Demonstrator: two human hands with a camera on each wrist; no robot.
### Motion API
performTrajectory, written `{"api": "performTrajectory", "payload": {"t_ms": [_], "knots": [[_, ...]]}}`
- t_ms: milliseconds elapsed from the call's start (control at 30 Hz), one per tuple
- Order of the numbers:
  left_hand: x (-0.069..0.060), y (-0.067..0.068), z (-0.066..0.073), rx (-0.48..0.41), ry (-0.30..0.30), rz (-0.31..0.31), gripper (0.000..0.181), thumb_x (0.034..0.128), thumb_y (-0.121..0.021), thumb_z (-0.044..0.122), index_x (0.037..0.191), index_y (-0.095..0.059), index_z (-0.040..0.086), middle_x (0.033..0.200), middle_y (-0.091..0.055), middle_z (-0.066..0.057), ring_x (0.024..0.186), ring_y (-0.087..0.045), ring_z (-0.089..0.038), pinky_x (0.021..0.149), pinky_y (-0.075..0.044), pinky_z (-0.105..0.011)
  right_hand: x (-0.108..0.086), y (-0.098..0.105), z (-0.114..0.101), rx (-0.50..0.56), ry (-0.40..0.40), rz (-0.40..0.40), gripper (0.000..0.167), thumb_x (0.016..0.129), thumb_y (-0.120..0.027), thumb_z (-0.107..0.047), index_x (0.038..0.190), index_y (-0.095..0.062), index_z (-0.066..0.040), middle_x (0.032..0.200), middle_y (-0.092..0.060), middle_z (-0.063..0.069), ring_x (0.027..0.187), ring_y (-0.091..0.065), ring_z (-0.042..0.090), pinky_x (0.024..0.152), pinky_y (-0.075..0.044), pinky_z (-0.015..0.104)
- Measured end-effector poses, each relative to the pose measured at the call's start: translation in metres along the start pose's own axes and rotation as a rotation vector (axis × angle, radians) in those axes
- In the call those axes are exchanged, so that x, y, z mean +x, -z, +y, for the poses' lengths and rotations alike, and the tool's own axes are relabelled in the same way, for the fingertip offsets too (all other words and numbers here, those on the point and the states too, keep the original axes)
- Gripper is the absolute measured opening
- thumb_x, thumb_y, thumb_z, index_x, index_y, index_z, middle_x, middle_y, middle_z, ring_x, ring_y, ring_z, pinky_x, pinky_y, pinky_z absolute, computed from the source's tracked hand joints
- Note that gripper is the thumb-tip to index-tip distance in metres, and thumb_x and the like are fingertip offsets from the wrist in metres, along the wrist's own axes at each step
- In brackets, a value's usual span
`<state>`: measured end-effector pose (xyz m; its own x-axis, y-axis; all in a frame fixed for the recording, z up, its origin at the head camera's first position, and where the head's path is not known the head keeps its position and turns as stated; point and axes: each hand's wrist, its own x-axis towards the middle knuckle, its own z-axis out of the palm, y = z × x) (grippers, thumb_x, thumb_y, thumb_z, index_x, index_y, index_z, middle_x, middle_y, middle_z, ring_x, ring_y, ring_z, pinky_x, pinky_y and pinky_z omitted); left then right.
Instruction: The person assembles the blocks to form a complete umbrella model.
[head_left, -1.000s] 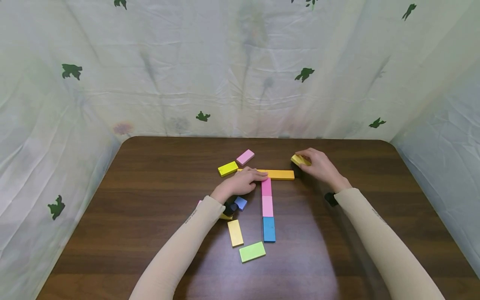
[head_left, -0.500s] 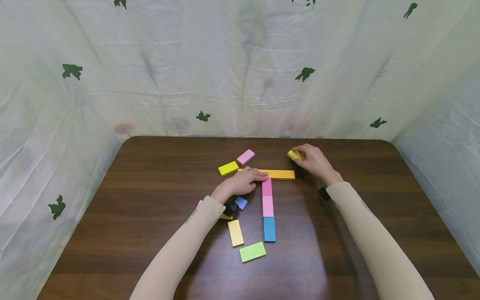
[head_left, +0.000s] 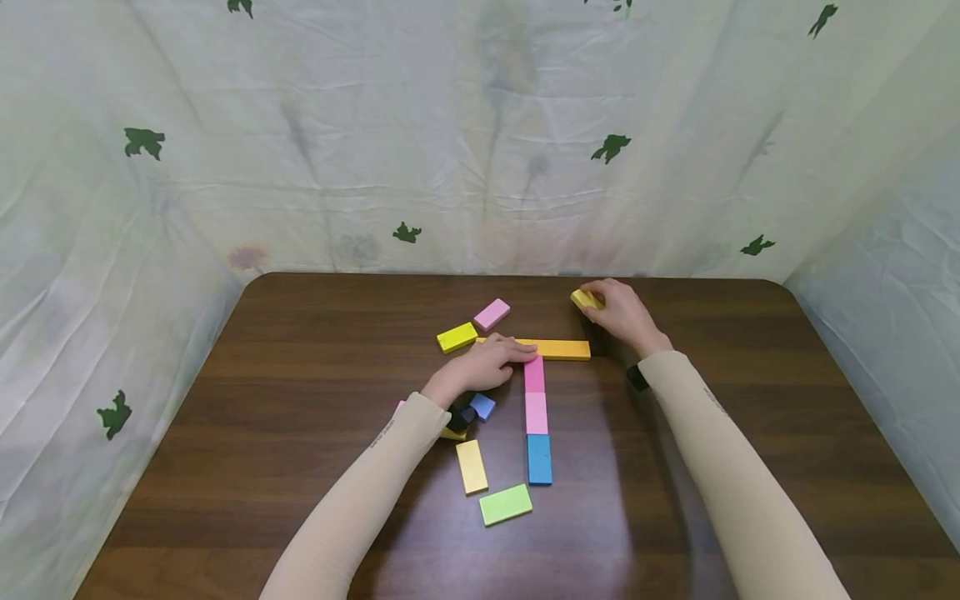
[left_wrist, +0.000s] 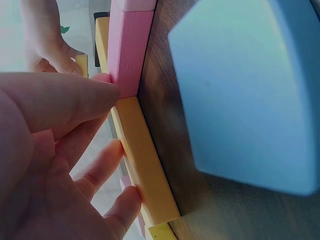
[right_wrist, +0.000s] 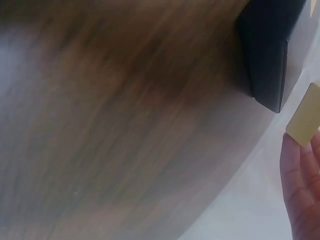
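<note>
In the head view, my left hand [head_left: 480, 362] rests on a row of orange blocks [head_left: 562, 350], its fingertips near the top of a pink block [head_left: 534, 375]. From that row a column runs toward me: the pink block, a lighter pink block [head_left: 536, 412] and a blue block [head_left: 539, 459]. The left wrist view has the fingers [left_wrist: 129, 200] laid against the orange block's side. My right hand [head_left: 621, 312] pinches a pale yellow block [head_left: 585, 299] beyond the row's right end. A black block [right_wrist: 265, 50] stands close by in the right wrist view.
Loose blocks lie left of the column: bright yellow [head_left: 457, 337], light pink [head_left: 491, 314], small blue [head_left: 482, 407], cream [head_left: 472, 467] and green [head_left: 506, 505]. My left wrist partly covers others. A pale cloth [head_left: 480, 167] hangs behind the wooden table [head_left: 337, 317].
My right hand has moved left and toward the far edge, carrying the pale yellow block. The left hand has stayed in place.
</note>
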<state>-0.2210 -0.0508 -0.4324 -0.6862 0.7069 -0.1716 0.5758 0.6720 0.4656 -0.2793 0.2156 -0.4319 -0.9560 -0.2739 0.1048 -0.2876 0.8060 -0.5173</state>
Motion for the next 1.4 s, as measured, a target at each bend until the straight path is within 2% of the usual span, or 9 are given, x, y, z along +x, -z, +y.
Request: {"api": "performTrajectory", "payload": {"t_ms": [300, 700, 933, 1400], "knots": [[-0.001, 0.0, 0.002, -0.013, 0.016, 0.003, 0.047, 0.0948, -0.05, 0.004, 0.14, -0.05, 0.016, 0.142, -0.048, 0.0, 0.133, -0.036, -0.028, 0.105, -0.028, -0.053, 0.007, -0.002, -0.003, -0.021, -0.047, 0.003, 0.04, 0.089, -0.065, -0.012, 0.126, -0.059, 0.002, 0.122, -0.057, 0.022, 0.105, -0.054, 0.033, 0.091, -0.043, 0.048], [-0.001, 0.0, 0.0, -0.014, 0.019, 0.006, 0.047, 0.0947, -0.05, 0.004, 0.14, -0.051, 0.016, 0.142, -0.048, 0.001, 0.135, -0.035, -0.027, 0.106, -0.027, -0.053, 0.012, -0.007, 0.0, -0.051, -0.087, -0.012, 0.039, 0.09, -0.065, -0.013, 0.126, -0.059, 0.002, 0.117, -0.058, 0.022, 0.101, -0.053, 0.033, 0.089, -0.043, 0.048], [-0.001, 0.0, 0.001, -0.027, 0.019, 0.0, 0.047, 0.0946, -0.05, 0.004, 0.14, -0.05, 0.015, 0.142, -0.048, 0.001, 0.135, -0.034, -0.027, 0.106, -0.026, -0.053, 0.01, -0.009, 0.001, 0.0, -0.132, -0.058, 0.036, 0.092, -0.061, -0.009, 0.126, -0.058, 0.003, 0.117, -0.055, 0.022, 0.106, -0.055, 0.034, 0.089, -0.045, 0.048], [-0.002, -0.001, 0.001, -0.026, 0.015, 0.006, 0.047, 0.0945, -0.05, 0.004, 0.14, -0.05, 0.015, 0.142, -0.048, 0.0, 0.134, -0.035, -0.027, 0.106, -0.026, -0.054, 0.005, -0.01, 0.007, 0.062, -0.113, -0.102, 0.034, 0.093, -0.061, -0.007, 0.125, -0.059, 0.004, 0.117, -0.054, 0.024, 0.107, -0.055, 0.036, 0.091, -0.046, 0.046]]}}
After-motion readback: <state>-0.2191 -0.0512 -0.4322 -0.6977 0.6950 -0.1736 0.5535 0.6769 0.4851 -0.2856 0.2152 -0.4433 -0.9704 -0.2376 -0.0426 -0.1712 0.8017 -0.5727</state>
